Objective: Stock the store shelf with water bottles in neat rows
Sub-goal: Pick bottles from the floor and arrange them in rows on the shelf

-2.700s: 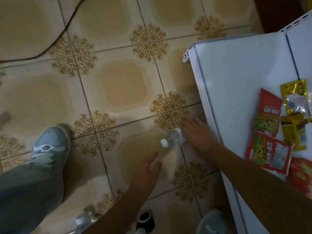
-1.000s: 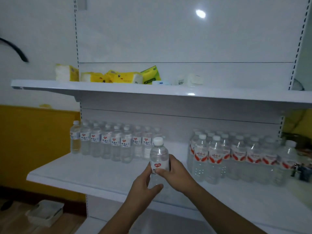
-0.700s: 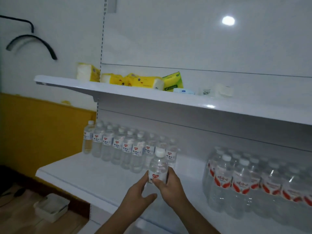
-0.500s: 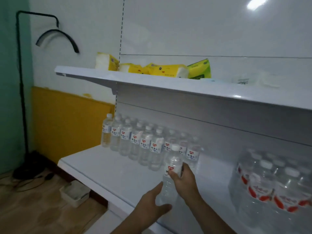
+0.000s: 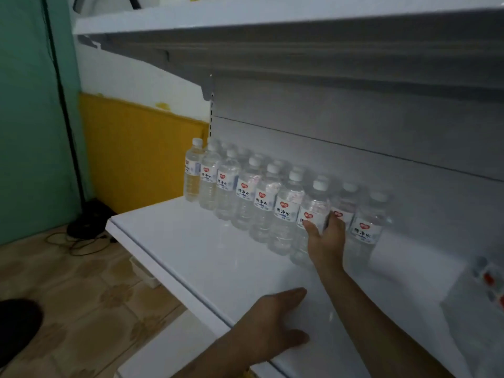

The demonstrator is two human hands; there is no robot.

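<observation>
You are looking at two hands [image 5: 326, 242], two white shelves [image 5: 218, 257], and about nine front-row water bottles [image 5: 263, 205]; rear bottles are blurring together.

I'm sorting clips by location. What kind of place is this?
Most likely a small shop: white metal display shelving, a row of identical labelled water bottles lined along its back, and the right hand adding one more bottle.

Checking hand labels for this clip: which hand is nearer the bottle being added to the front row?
Right. The right hand grips the bottle at its label, at the row's end. The left hand lies open near the shelf front edge, well short of it.
</observation>
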